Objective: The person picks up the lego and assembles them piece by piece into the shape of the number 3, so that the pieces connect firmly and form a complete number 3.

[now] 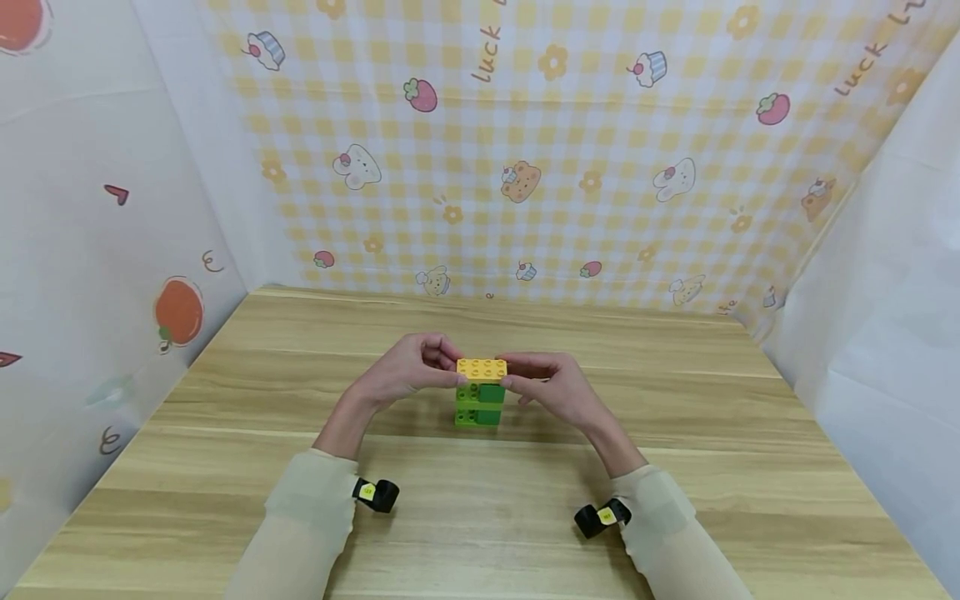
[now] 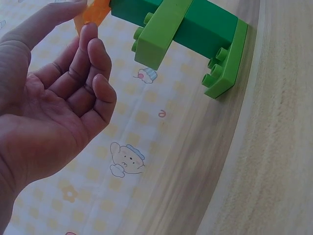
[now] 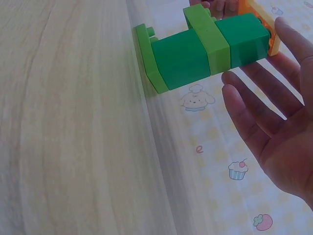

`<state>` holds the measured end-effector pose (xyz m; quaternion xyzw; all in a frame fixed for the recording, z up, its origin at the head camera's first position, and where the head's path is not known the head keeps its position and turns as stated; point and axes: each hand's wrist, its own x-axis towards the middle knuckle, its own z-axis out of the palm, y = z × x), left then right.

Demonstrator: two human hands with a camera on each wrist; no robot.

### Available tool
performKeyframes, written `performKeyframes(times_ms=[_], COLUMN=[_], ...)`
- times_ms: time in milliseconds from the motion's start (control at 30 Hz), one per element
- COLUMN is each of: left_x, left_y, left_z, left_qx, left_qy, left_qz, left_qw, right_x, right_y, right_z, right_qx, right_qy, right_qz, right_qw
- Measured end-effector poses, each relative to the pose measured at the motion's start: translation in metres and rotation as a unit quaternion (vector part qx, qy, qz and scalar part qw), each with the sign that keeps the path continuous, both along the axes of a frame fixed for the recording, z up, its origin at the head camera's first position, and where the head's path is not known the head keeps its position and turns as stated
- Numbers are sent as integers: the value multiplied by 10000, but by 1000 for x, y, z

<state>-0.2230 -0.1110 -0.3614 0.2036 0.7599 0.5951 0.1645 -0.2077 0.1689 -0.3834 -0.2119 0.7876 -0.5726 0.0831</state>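
A small stack of toy building bricks stands upright on the wooden table. Its bottom is a light green plate (image 3: 146,58), bearing a dark green block (image 3: 181,61). Above these come another light green plate (image 3: 211,41) and a second dark green block (image 3: 247,40). On top lies a yellow-orange studded plate (image 1: 482,367), level in the head view. My left hand (image 1: 411,367) pinches its left end between thumb and fingers. At the right end, my right hand (image 1: 555,387) pinches the same plate, its lower fingers (image 3: 244,115) spread beside the stack.
The wooden table (image 1: 480,517) reaches back to a yellow checked cloth (image 1: 480,233) with cartoon prints. White cloth hangs at the left and right sides. A black wrist camera (image 1: 385,497) sits on the left wrist and another camera (image 1: 590,521) on the right.
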Motion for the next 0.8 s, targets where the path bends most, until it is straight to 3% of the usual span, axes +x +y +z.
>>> performKeyframes(times_ms=[800], left_x=[-1], left_y=[-1], left_z=[-3], left_qx=[28], left_qy=[43], left_qz=[-85], left_qw=[10000], right_x=[1], right_y=[-1], right_z=[3], right_qx=[160], right_qy=[62], right_qz=[-91], right_qw=[9998])
